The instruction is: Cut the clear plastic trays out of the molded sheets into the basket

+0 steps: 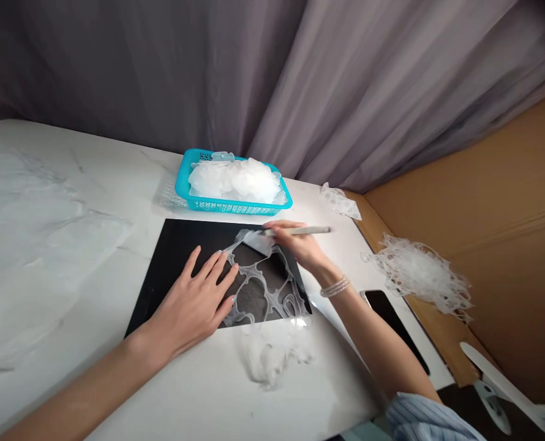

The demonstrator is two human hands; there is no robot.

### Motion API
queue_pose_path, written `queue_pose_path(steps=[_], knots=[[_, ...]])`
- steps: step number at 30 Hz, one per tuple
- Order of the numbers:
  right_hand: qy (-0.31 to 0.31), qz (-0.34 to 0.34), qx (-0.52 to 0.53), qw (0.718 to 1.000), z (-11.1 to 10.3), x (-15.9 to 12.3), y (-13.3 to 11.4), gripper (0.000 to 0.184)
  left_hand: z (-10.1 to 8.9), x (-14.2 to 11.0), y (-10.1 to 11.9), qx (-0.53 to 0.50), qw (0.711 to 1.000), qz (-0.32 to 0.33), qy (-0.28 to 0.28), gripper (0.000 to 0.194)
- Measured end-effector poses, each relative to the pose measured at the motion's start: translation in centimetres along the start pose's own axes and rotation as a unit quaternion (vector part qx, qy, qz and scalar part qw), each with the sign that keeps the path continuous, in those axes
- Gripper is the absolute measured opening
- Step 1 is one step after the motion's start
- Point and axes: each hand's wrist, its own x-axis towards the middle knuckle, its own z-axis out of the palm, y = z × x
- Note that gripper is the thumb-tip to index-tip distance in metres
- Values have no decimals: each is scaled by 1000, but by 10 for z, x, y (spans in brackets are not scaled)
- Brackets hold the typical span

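My left hand (203, 294) lies flat with fingers spread on a black mat (162, 269). Its fingertips press the edge of a translucent sheet cut into a web of thin strands (266, 285), which trails off the mat's near edge. Between the fingers and thumb of my right hand (295, 242) is a slim, pale pen-like tool (309, 230), blurred, its tip hidden. Beneath that hand, near the mat's far right, is a small whitish translucent piece (259, 242).
Behind the mat stands a blue basket (233, 208) filled with white translucent pieces (249, 180). Large translucent sheets (33, 245) cover the table's left side. To the right are a dark phone (394, 327), a heap of cut-out webbing (424, 275) and a cardboard wall (484, 202).
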Motion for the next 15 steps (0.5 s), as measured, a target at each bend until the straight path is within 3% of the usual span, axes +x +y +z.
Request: queue_pose_path(steps=[1, 3, 5, 7, 9, 12, 14, 15], knots=[[61, 19, 51, 997, -18, 3, 0, 20, 0, 0, 0, -1, 1000, 1, -2, 52], [123, 28, 81, 989, -53, 4, 0, 19, 0, -1, 0, -6, 1000, 2, -3, 52], [144, 33, 91, 985, -80, -2, -2, 17, 1, -2, 0, -15, 1000, 0, 0, 52], [148, 39, 98, 983, -91, -11, -4, 16, 1, -2, -1, -32, 999, -7, 3, 51], [146, 39, 108, 983, -82, -21, -8, 18, -2, 0, -2, -73, 997, -18, 6, 49], [144, -1, 129, 981, -40, -38, -18, 21, -19, 8, -3, -208, 974, -74, 43, 44], [135, -46, 90, 986, -5, -53, -31, 21, -34, 19, -3, -367, 913, -163, 68, 45], [120, -69, 38, 990, 10, -62, -39, 20, -41, 26, -2, -470, 853, -218, 63, 49]])
